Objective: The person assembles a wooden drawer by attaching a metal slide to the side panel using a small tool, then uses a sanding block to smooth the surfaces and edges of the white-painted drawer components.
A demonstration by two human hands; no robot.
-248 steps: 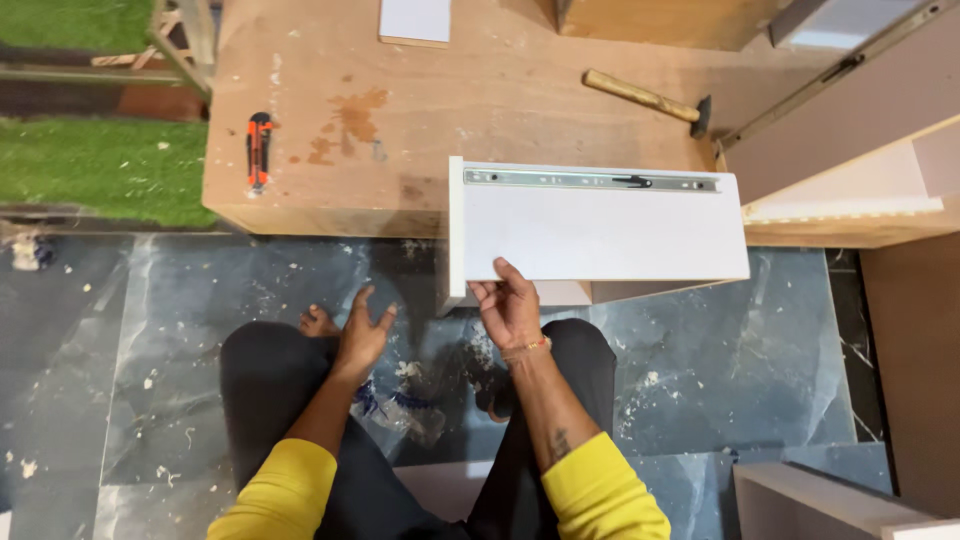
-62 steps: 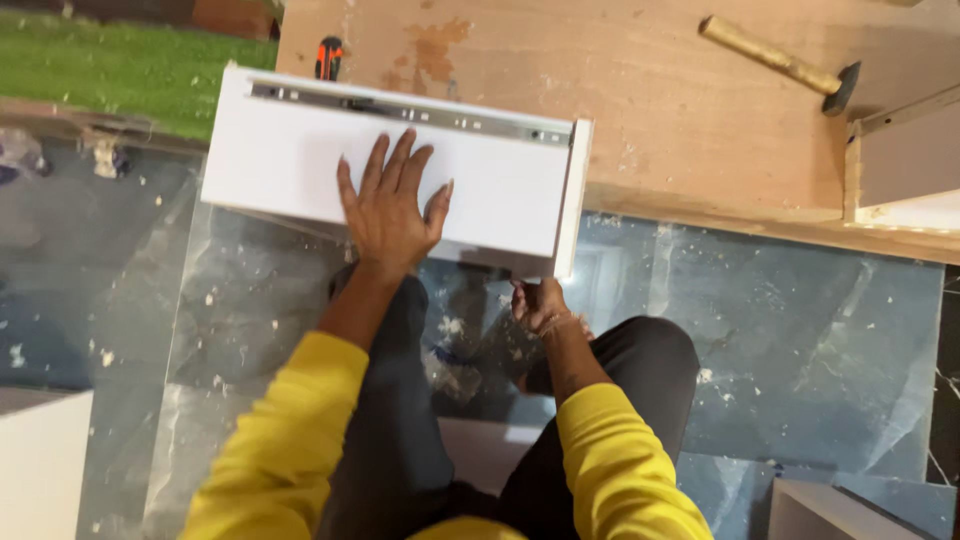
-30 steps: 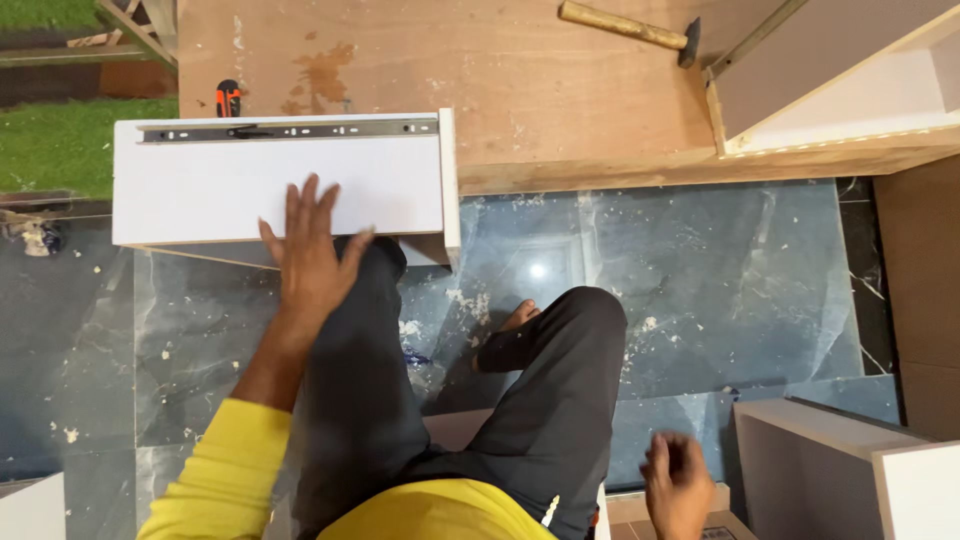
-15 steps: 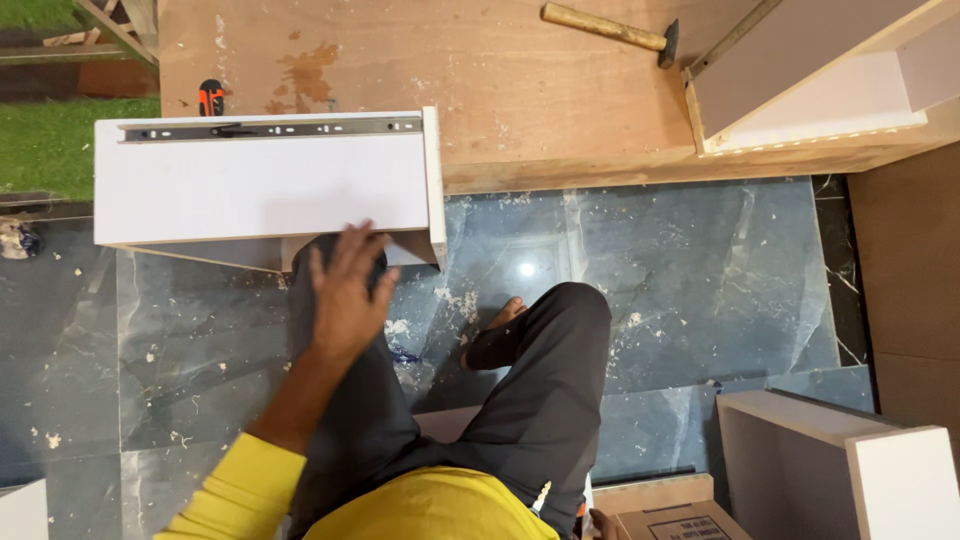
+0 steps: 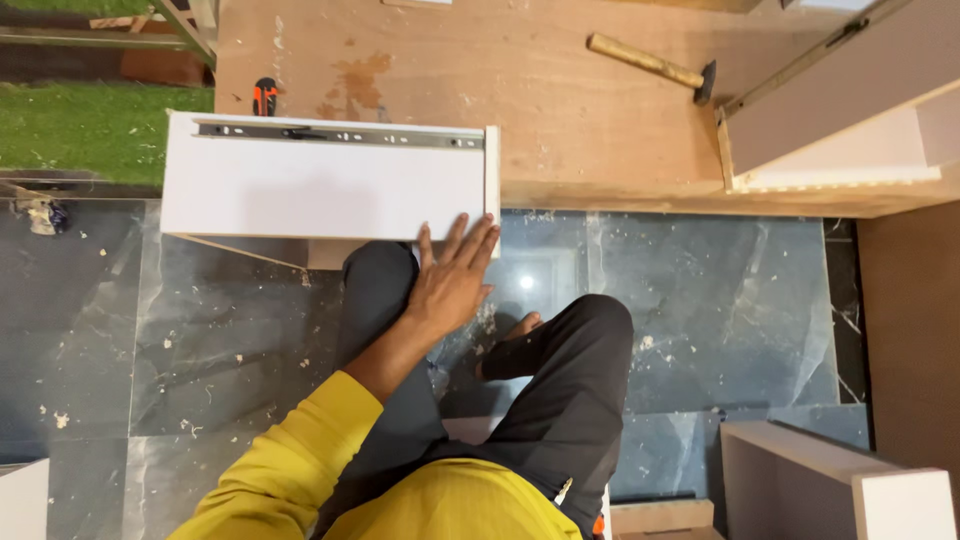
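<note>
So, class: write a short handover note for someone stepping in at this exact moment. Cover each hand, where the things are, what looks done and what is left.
Left hand: open, fingers spread flat on the lower right corner of the white drawer box.
Right hand: out of view.
Drawer box: lies over the plywood sheet's edge and the person's knee, with a metal slide rail along its far edge.
Nearby: hammer and an orange-handled tool on the plywood.
Done: rail sits on the drawer.
Left: cannot tell whether it is fully fixed.
</note>
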